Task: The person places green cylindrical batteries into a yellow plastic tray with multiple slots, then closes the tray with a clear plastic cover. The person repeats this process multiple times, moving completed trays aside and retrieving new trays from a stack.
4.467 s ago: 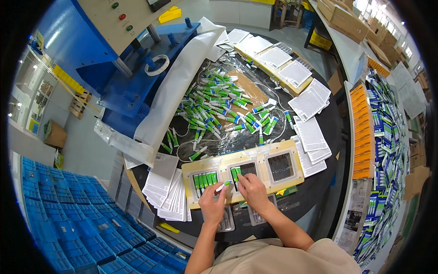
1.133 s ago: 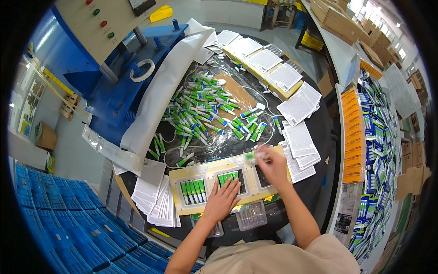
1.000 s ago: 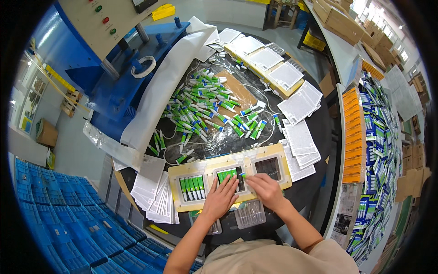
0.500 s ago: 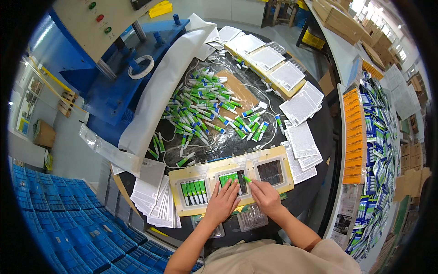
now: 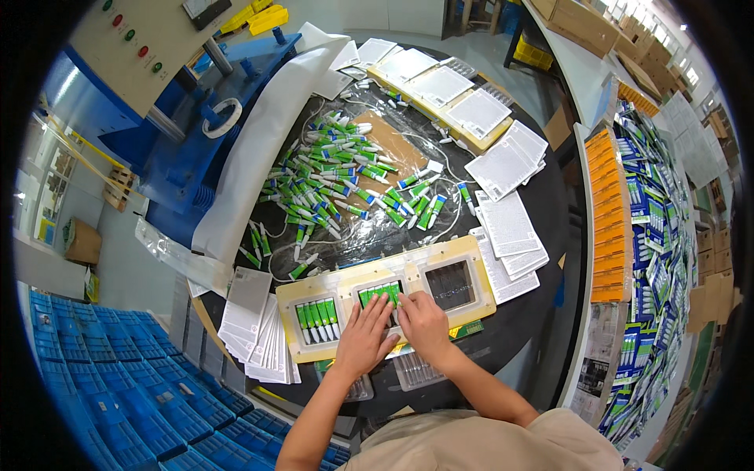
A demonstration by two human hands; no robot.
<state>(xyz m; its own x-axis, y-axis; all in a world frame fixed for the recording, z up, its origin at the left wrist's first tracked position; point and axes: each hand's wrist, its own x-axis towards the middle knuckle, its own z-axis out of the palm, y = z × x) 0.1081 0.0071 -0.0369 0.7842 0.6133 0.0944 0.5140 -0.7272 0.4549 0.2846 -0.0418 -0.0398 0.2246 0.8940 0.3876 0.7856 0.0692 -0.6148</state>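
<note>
A yellow-rimmed tray [image 5: 377,268] with three windows lies in front of me. Its left window holds a row of small green-and-white squeeze tubes [image 5: 317,320]. In the middle window sits another row of green tubes [image 5: 380,293], partly hidden under my hands. My left hand [image 5: 365,336] rests over that row, fingers spread and lying on the tubes. My right hand [image 5: 425,323] is closed at the row's right end, with fingertips down on a tube that they mostly hide. The right window [image 5: 448,285] shows a clear ribbed plastic insert without tubes.
Loose tubes [image 5: 330,173] heap beyond the tray on the round black table [image 5: 518,330]. White printed cards lie in stacks at left [image 5: 255,322] and right [image 5: 510,228]. A second card-covered tray [image 5: 432,90] is at the back. A blue press [image 5: 177,165] stands at far left.
My right hand has brought its tube down and left into the middle window's row. My left hand stays over the tubes. The whole view has shifted slightly.
</note>
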